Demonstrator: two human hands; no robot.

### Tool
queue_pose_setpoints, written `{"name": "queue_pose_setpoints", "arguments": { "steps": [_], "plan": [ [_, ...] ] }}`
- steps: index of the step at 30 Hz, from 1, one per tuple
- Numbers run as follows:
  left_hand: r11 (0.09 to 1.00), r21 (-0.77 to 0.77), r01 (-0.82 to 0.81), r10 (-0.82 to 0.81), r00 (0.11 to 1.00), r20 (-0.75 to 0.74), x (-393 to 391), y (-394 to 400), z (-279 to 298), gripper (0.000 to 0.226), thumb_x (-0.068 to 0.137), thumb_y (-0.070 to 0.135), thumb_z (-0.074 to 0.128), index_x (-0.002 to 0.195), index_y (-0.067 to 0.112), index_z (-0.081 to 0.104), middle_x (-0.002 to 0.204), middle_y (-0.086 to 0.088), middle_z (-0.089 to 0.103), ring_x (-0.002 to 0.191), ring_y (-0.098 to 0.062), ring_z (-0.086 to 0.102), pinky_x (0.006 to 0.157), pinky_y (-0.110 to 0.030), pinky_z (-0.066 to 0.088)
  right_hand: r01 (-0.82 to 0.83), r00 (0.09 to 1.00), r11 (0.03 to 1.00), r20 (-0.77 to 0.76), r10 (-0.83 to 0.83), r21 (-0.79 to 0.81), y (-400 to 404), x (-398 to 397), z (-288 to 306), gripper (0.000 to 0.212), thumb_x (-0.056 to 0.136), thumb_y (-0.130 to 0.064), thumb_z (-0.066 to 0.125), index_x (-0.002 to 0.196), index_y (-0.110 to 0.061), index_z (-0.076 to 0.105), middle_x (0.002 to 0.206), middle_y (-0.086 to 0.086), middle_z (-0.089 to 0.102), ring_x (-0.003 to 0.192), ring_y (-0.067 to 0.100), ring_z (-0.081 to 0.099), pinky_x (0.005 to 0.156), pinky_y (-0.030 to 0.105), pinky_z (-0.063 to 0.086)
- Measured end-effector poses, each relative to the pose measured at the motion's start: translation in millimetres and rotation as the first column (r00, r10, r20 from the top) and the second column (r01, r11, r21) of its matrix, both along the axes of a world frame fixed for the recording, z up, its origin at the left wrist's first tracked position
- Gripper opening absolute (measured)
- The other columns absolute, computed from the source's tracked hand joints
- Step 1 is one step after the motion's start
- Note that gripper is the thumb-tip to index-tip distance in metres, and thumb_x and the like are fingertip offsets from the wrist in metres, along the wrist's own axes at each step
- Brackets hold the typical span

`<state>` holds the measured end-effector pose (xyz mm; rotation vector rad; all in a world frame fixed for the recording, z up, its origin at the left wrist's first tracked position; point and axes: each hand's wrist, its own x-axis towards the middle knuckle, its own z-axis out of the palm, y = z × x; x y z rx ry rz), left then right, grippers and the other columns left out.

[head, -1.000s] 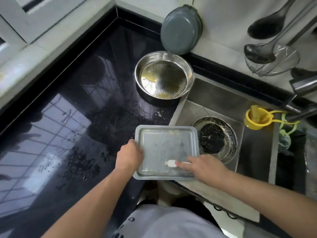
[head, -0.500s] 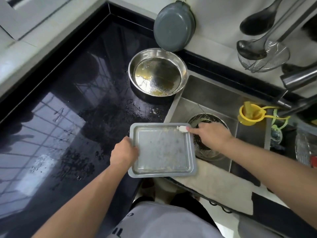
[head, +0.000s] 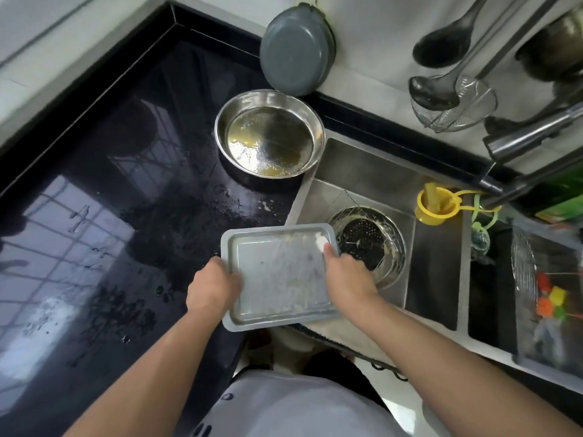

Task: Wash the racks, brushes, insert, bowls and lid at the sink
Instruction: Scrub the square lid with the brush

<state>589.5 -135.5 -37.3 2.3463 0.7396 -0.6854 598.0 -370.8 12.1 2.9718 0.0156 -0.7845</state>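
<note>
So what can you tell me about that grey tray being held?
The tray is a shallow grey rectangle with rounded corners and a raised rim, metal by its look. Pale smears streak its floor. It sits roughly level over the counter edge beside the sink. The left hand grips its left rim; the right hand presses a small white scrubber into its far right corner.

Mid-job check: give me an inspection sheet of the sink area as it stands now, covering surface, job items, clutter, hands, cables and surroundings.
Surface: black countertop, wet with droplets.
Job's things: grey tray over the sink edge, residue on it; steel bowl with yellowish film on the counter; strainer basket in the sink.
Clutter: yellow funnel; grey lid leaning on the wall.
Hands: left hand grips the tray's left edge; right hand holds a small white brush on the tray.
Cables: nothing seen.
Surroundings: ladles hanging on the wall.
</note>
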Motion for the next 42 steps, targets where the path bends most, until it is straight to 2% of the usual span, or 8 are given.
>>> {"name": "queue_pose_setpoints", "arguments": {
  "steps": [7,15,22,27,31,35,39,42],
  "plan": [
    [1.0,0.005,0.019,-0.019,1.0,-0.011,2,0,1,0.016,0.098,0.03,0.056,0.099,0.015,0.05,0.093,-0.006,0.059,0.088,-0.032,0.059,0.072,-0.04,0.044,-0.006,0.988,1.0,-0.156,0.009,0.018,-2,-103,16,0.075,0.094,0.0,0.039,0.159,-0.013,0.006,0.116,0.009,0.064,0.102,0.032,0.064,0.069,0.038,0.038],
    [0.999,-0.008,0.042,-0.042,0.999,-0.012,2,1,5,0.018,0.099,0.031,0.054,0.09,0.017,0.048,0.089,-0.005,0.059,0.074,-0.021,0.054,0.058,-0.034,0.038,-0.036,0.996,0.999,0.081,0.034,0.022,-3,10,-4,0.069,0.094,0.006,0.043,0.157,-0.012,0.019,0.099,0.011,0.062,0.083,0.032,0.066,0.066,0.043,0.056],
    [0.997,-0.054,-0.053,0.052,0.998,-0.02,0,-3,3,0.012,0.096,0.022,0.057,0.099,0.014,0.049,0.092,-0.006,0.057,0.078,-0.025,0.055,0.065,-0.036,0.043,-0.007,0.992,1.0,-0.129,0.01,0.028,-20,-106,16,0.087,0.093,-0.003,0.044,0.161,-0.031,-0.002,0.12,0.004,0.058,0.097,0.029,0.063,0.069,0.037,0.041],
    [0.984,-0.095,-0.153,0.15,0.988,-0.047,-2,-11,2,0.022,0.093,0.02,0.057,0.111,0.01,0.052,0.101,-0.01,0.059,0.093,-0.035,0.06,0.076,-0.043,0.052,0.166,0.984,0.986,-0.062,-0.166,-0.004,-33,-84,10,0.088,0.089,0.0,0.044,0.162,-0.028,0.004,0.113,0.002,0.058,0.099,0.027,0.064,0.073,0.035,0.045],
    [0.985,-0.084,-0.15,0.146,0.988,-0.043,-2,-11,2,0.024,0.093,0.023,0.058,0.112,0.01,0.053,0.102,-0.012,0.06,0.091,-0.036,0.062,0.076,-0.043,0.055,-0.03,0.996,0.979,-0.071,0.045,0.203,-1,-94,6,0.086,0.091,-0.002,0.04,0.16,-0.037,0.005,0.11,0.002,0.06,0.095,0.031,0.063,0.073,0.041,0.046],
    [0.984,-0.087,-0.152,0.149,0.988,-0.039,-2,-12,2,0.024,0.094,0.027,0.059,0.11,0.01,0.054,0.1,-0.011,0.062,0.087,-0.035,0.065,0.075,-0.044,0.058,0.096,0.995,0.995,-0.011,-0.096,0.038,-32,-68,-2,0.083,0.092,0.001,0.041,0.162,-0.029,0.009,0.12,0.001,0.061,0.1,0.026,0.064,0.078,0.038,0.049],
    [0.984,-0.077,-0.161,0.158,0.987,-0.032,-3,-11,0,0.023,0.094,0.028,0.06,0.108,0.011,0.053,0.097,-0.009,0.059,0.089,-0.035,0.062,0.074,-0.043,0.055,-0.071,0.993,0.975,-0.079,0.09,0.209,0,-110,0,0.084,0.093,-0.004,0.041,0.162,-0.032,0.003,0.114,0.0,0.057,0.091,0.03,0.064,0.074,0.042,0.048],
    [0.983,-0.076,-0.167,0.166,0.986,-0.027,-3,-14,-3,0.024,0.095,0.028,0.06,0.109,0.01,0.055,0.098,-0.01,0.061,0.088,-0.034,0.062,0.073,-0.041,0.052,0.015,0.996,0.983,0.079,-0.03,0.182,-28,-98,-19,0.094,0.087,0.001,0.044,0.16,-0.031,-0.007,0.111,-0.002,0.06,0.087,0.028,0.065,0.072,0.043,0.053]
  ]
}}
